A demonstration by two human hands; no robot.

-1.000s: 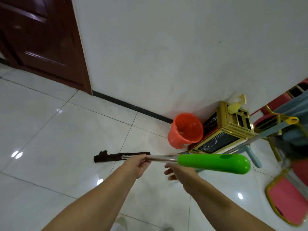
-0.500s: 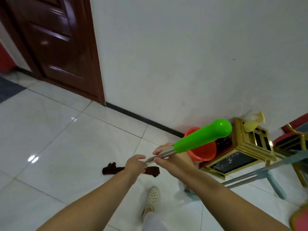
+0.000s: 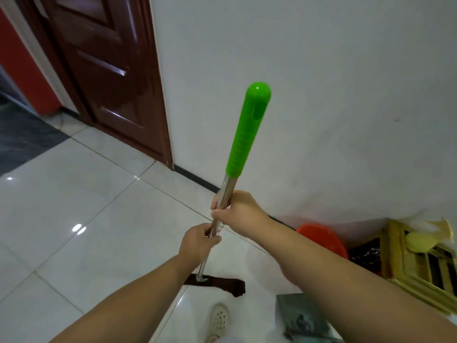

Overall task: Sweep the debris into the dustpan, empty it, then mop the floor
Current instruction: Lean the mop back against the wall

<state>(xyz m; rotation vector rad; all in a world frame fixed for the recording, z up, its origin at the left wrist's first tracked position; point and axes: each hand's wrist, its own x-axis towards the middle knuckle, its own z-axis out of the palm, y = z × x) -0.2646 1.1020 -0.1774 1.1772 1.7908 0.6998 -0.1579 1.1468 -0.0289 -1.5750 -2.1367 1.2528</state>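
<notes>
On white tiles, two hands, left hand [image 3: 197, 243] and right hand [image 3: 238, 211], grip one mop [image 3: 223, 194].

White wall [image 3: 321, 70], brown door [image 3: 106, 70], tiled floor [image 3: 86, 206]

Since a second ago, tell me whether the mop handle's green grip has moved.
Yes. The green grip has swung up from lying level near the orange bucket to standing nearly upright against the white wall, with both hands on the shaft.

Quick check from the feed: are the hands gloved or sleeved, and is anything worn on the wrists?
No. The left hand and right hand are both bare, without gloves. Both forearms are uncovered as far as the frame shows, with no sleeves in view. No watch, band or ring shows on either.
</notes>
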